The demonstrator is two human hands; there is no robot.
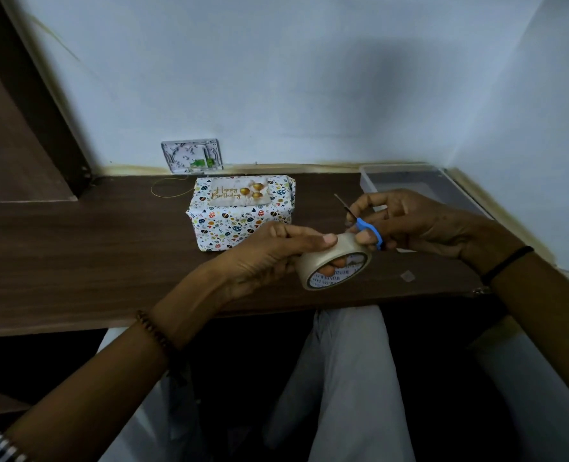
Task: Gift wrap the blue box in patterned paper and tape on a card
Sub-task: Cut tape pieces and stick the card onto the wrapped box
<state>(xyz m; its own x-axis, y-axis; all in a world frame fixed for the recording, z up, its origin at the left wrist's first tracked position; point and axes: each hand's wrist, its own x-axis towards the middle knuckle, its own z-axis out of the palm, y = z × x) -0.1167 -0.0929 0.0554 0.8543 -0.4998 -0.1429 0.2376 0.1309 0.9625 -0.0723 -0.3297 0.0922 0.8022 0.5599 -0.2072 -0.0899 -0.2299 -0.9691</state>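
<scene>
Head view: a box wrapped in white patterned paper sits on a dark wooden table, close to the wall. A "Happy Birthday" card lies flat on its top face.

At about 4 o'clock from the box, just beside its near corner, the two hands work close together above the table's front edge. The left hand grips a roll of clear tape, with the thumb pressed on the outer band and fingertips showing through the core. The right hand holds a pair of scissors with a finger curled through the blue handle. The thin blades point toward 11 o'clock. The right fingertips come right up to the roll's upper rim, but actual touch cannot be told.

A clear plastic tray stands at 3 o'clock from the box, in the table's far corner. A wall plate is fixed at 11 o'clock from the box, and a loop of thin yellow cord lies at 9 o'clock. A small scrap of tape rests on the table at 3 o'clock from the roll. A beaded bracelet circles the left wrist and a black band the right.
</scene>
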